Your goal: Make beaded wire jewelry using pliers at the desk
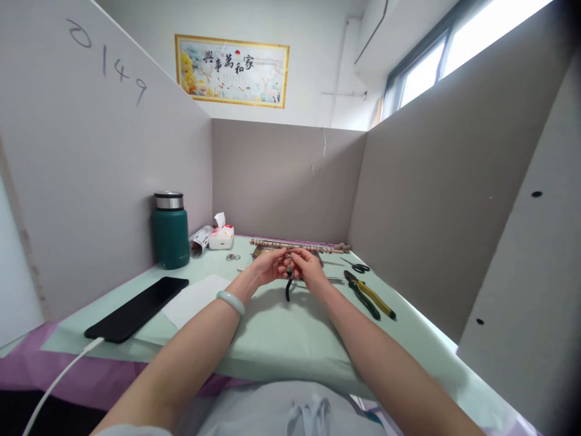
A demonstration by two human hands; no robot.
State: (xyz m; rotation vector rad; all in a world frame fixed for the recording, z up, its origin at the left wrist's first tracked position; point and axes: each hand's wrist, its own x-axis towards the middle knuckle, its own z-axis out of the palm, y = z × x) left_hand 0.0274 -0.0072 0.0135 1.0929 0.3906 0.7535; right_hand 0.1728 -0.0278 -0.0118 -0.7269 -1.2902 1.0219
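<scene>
My left hand (271,266) and my right hand (307,266) meet over the middle of the table, fingertips pinched close together. Whatever lies between them is too small to make out. A light green bangle (231,301) circles my left wrist. Just below my fingers shows the curved black handle (287,290) of a tool; its upper part is hidden, and I cannot tell whether it is held or lying down. Behind my hands stretches a rod strung with small beads (313,247), in front of which a dark patterned tray or mat is partly covered by my hands.
Pliers with green and yellow handles (370,297) and black scissors (361,267) lie at the right. Leftward are a phone (138,309) with a white cable, white paper (196,297), a green bottle (170,236), a tissue pack (221,237) and small rings (233,257). Partitions (290,175) enclose three sides.
</scene>
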